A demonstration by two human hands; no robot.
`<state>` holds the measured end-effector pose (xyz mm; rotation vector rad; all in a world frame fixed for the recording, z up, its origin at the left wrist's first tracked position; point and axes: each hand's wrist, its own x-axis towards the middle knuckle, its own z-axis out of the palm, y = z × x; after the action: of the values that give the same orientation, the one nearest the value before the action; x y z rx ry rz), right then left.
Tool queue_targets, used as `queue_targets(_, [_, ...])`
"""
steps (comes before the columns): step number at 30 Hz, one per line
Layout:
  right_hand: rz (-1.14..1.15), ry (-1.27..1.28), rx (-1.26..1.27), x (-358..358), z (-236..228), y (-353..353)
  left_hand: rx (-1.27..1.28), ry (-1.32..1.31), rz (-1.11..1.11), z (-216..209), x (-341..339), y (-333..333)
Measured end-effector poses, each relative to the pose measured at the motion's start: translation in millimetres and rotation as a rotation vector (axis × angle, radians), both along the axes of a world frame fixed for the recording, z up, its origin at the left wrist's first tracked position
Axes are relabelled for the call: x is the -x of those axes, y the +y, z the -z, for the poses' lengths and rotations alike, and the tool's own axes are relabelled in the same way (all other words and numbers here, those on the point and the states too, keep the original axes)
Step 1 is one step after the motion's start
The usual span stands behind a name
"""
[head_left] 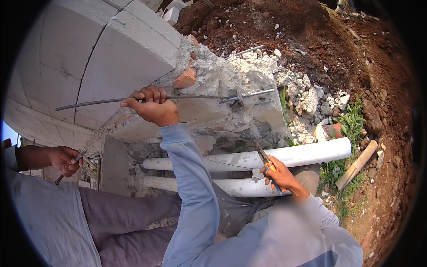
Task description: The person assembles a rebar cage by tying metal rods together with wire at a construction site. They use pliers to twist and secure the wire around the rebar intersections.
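Observation:
My left hand is closed around a long, thin steel bar. The bar lies roughly level across the broken concrete, and its far end reaches toward short bars that stick out there. In my right hand are pliers with blue, red and yellow handles, their jaws pointing up and away from me. Whether the jaws are apart I cannot tell. This hand is over two white pipes, below the concrete's edge.
At left, a co-worker's hand grips a thin dark tool. A block wall rises behind my left hand. Rubble, green weeds and a piece of bamboo lie on the reddish soil at right.

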<state>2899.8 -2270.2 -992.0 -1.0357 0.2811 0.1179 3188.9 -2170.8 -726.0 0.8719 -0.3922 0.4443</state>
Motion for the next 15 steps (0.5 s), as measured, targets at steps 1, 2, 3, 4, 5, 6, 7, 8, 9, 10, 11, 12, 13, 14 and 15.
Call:
queue_targets(1, [-0.019,-0.039,0.086,-9,-13,-3,0.011,-0.001,0.037,3,2,-1])
queue_targets(2, [0.055,-0.137,-0.065,-18,-31,-6,0.027,-0.007,0.071,4,4,-1])
queue_targets(3, [0.122,-0.236,-0.216,-26,-55,-8,0.017,-0.001,0.069,5,3,0])
queue_targets(4, [0.296,-0.287,-0.310,-31,-87,-2,0.006,0.004,0.061,7,-1,1])
queue_targets(5, [0.314,-0.261,-0.179,-40,-86,0,-0.003,0.003,0.061,4,-2,0])
queue_targets(6, [0.336,-0.241,-0.044,-50,-80,1,-0.021,0.000,0.077,-1,2,-1])
queue_targets(7, [0.356,-0.211,0.086,-59,-88,1,-0.020,-0.004,0.078,-1,3,1])
queue_targets(8, [0.268,-0.214,0.073,-65,-100,-13,-0.019,-0.009,0.078,-1,4,4])
queue_targets(9, [0.210,-0.197,0.187,-70,-114,-24,-0.016,-0.021,0.074,-4,5,8])
queue_targets(10, [0.347,-0.239,0.206,-79,-122,-30,-0.012,-0.007,0.074,0,4,7])
queue_targets(11, [0.485,-0.281,0.227,-88,-129,-32,-0.008,0.007,0.074,2,2,4])
queue_targets(12, [0.615,-0.326,0.222,-100,-126,-27,-0.002,0.019,0.075,2,0,0])
queue_targets(13, [0.739,-0.379,0.219,-113,-119,-20,-0.005,0.022,0.077,1,1,-4])
queue_targets(14, [0.865,-0.434,0.216,-121,-114,-19,-0.008,0.024,0.080,0,1,-9])
queue_targets(15, [0.654,-0.348,0.306,-122,-113,-23,-0.020,0.027,0.077,-1,3,-9])
